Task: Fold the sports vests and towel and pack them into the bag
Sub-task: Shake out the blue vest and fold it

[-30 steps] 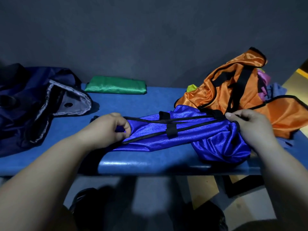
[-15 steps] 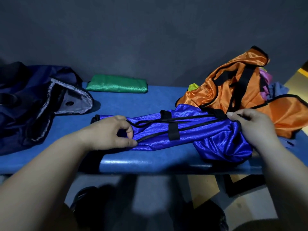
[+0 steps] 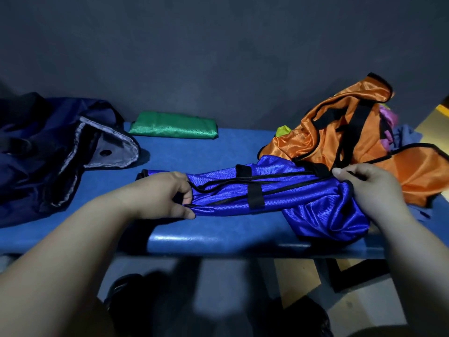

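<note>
A shiny blue sports vest [image 3: 279,195] with black trim lies stretched sideways along the front of the blue bench [image 3: 218,239]. My left hand [image 3: 167,193] grips its left end, fingers curled round the fabric. My right hand [image 3: 369,188] pinches its right end, where the cloth bunches into a lump. An orange vest [image 3: 340,132] with black trim is heaped behind, at the right. A folded green vest [image 3: 172,125] lies at the back by the wall. The dark navy bag [image 3: 48,152] sits open at the left, its grey-lined flap turned out.
More cloth, pink, yellow-green and grey-blue [image 3: 403,137], shows behind the orange heap. A dark wall [image 3: 218,57] stands right behind the bench. Below the bench's front edge are the floor and dark shoes [image 3: 126,293].
My left hand has shifted along the vest's left end and re-gripped it, and the vest lies a little farther back and straighter. My right hand has kept its hold.
</note>
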A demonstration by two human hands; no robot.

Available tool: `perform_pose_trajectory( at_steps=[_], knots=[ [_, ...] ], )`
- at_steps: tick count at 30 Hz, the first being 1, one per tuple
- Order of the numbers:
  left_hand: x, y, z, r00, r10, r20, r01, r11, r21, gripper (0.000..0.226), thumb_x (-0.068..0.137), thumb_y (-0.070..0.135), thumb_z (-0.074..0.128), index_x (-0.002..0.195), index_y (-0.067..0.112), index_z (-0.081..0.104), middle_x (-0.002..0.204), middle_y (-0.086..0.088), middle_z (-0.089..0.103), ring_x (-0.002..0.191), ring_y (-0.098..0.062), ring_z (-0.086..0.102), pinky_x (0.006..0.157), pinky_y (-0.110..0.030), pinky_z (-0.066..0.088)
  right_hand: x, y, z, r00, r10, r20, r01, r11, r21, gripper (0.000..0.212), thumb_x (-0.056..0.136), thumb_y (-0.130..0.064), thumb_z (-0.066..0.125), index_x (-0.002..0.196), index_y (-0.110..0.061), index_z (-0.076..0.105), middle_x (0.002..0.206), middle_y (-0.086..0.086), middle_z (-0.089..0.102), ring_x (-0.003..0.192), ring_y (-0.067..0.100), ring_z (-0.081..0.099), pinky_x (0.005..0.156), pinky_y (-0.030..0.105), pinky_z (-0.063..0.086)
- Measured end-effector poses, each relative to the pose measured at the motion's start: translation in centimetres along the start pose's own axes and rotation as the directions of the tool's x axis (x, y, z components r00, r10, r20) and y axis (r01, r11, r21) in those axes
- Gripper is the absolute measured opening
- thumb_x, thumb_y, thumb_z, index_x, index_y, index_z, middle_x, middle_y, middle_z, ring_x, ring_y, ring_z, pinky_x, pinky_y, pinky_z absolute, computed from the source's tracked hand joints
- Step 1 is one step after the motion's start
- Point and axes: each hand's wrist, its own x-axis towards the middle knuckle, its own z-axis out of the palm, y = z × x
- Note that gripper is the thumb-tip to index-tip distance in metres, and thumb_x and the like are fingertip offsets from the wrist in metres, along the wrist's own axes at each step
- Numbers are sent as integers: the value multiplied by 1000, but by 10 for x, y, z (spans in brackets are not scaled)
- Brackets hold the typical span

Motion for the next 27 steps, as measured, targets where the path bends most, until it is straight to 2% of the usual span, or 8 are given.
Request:
perform_pose_trajectory(
  at_steps=[3,4,7,10,15,19,23,27],
  knots=[
    [-4,-1,-5,1000,-26,13,28,987,-161,50,50,85,64,65,37,57,74,17,54,73,-4,52,64,-15,37,0,-1,-1,1000,3,-5,-3,1000,24,13,87,-30,71,78,-20,70,86,-7,69,85,16,63,73,28,45],
    [-5,-3,-7,999,-49,15,51,977,-209,59,44,92,57,65,38,58,72,17,54,69,-4,51,62,-16,36,0,-1,-1,1000,6,-4,-6,999,31,13,87,-29,71,78,-20,70,85,-7,69,84,14,63,71,27,44],
    [-9,-8,-14,995,-92,36,99,956,-276,70,35,98,54,63,34,58,64,9,49,58,-5,41,59,-25,33,1,0,-1,1000,-2,-1,2,1000,18,13,87,-30,71,77,-21,70,86,-8,68,84,13,62,75,29,44],
    [-11,-6,-16,993,-75,88,100,937,-336,69,35,95,59,61,31,55,58,7,43,55,-6,35,56,-27,29,1,-1,-1,1000,3,-3,-3,1000,3,12,87,-31,71,80,-22,70,88,-9,68,84,11,61,77,29,43],
    [-12,-1,-18,985,-83,148,134,915,-380,66,43,88,66,57,25,51,53,10,37,52,-7,31,52,-25,25,-1,-1,-2,1000,-9,1,9,1000,7,13,87,-30,71,79,-21,70,86,-9,68,83,9,61,71,27,43],
    [-13,2,-16,981,-127,147,186,835,-517,59,53,80,66,54,22,53,52,8,43,51,-8,34,49,-20,29,0,-1,-2,1000,-9,3,9,1000,-8,13,87,-31,71,78,-22,70,85,-11,67,83,8,60,75,29,43],
    [-11,0,-13,977,-187,100,209,772,-600,47,60,61,62,67,15,67,71,-4,55,68,-17,49,69,-28,41,0,-2,-2,1000,-11,8,11,1000,-18,13,88,-31,70,79,-20,71,86,-11,67,83,8,60,75,29,42],
    [-13,2,-16,976,-211,51,194,745,-638,36,64,48,62,75,14,66,70,-5,54,66,-19,45,65,-31,36,1,-1,-4,1000,2,0,-2,1000,-16,14,88,-32,69,85,-19,72,87,-10,67,84,8,60,72,29,43]
  ],
)
